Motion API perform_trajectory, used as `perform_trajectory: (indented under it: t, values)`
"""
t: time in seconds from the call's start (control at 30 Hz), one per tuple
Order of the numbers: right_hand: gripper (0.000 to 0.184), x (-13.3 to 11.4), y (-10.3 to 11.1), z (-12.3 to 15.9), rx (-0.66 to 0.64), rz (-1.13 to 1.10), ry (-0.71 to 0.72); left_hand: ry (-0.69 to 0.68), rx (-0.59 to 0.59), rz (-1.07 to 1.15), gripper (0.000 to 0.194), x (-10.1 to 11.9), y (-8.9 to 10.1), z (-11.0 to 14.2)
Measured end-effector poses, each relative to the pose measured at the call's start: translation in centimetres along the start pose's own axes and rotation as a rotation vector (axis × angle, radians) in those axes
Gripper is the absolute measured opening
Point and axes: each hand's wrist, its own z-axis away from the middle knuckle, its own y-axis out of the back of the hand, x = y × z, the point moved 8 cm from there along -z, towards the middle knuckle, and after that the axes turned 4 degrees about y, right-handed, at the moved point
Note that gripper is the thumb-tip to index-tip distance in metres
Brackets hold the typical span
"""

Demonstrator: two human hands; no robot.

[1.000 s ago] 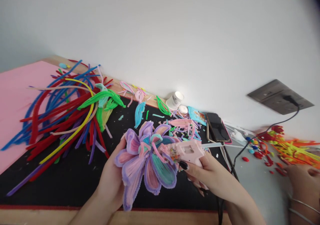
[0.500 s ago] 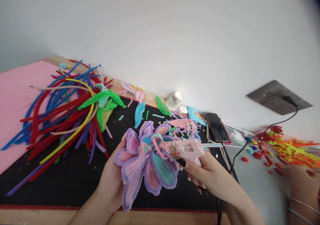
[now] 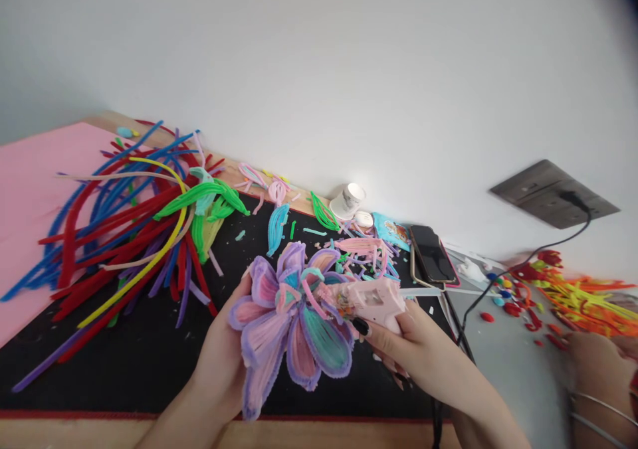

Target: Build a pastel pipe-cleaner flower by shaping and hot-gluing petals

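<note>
A large pipe-cleaner flower point(image 3: 272, 339), with pink and teal petals edged in purple, is held up over the black mat by my left hand point(image 3: 222, 349). That hand's fingers are mostly hidden behind the petals. My right hand point(image 3: 399, 343) is wrapped round the handle of a pink hot glue gun point(image 3: 373, 303), with a white glue stick point(image 3: 421, 292) jutting from its back. The gun's nozzle end is at the flower's middle, by a curled pink and teal piece point(image 3: 312, 288). Whether the tip touches the flower I cannot tell.
Loose pipe cleaners point(image 3: 124, 236) are heaped at left on the black mat point(image 3: 149, 376) and pink sheet point(image 3: 30, 190). A paper cup point(image 3: 347, 201), a phone point(image 3: 432, 255) and cut scraps lie along the wall. A cord point(image 3: 528, 256) runs to the socket; another person's hand point(image 3: 593, 362) is at right.
The flower and the glue gun stay almost where they were, with only a slight shift of the view. My grip on both is the same.
</note>
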Motion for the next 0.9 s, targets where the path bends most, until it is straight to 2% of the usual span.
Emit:
perform_trajectory:
  t: [0.23,0.33,0.47,0.63,0.83,0.9]
  values:
    - [0.029,0.0,0.2,0.2,0.026,0.027,0.029,-0.016,-0.03,-0.006,0.016,-0.1,0.5,-0.2]
    - [0.027,-0.2,0.5,0.3,0.063,0.054,0.054,-0.043,-0.02,-0.036,0.017,0.0,0.9,-0.2]
    - [0.024,-1.3,1.3,0.5,0.161,0.132,0.162,-0.075,0.006,-0.059,0.022,0.3,1.2,-0.3]
    - [0.018,-1.8,1.5,0.8,0.169,0.18,0.198,-0.109,-0.038,-0.064,0.025,0.5,0.9,-0.4]
    - [0.032,-1.4,2.7,2.0,0.202,0.071,0.171,-0.092,-0.042,-0.01,0.02,0.4,0.5,-0.4]
    - [0.039,-0.6,3.8,2.9,0.27,0.017,0.156,-0.11,-0.044,-0.002,0.021,0.7,0.4,-0.4]
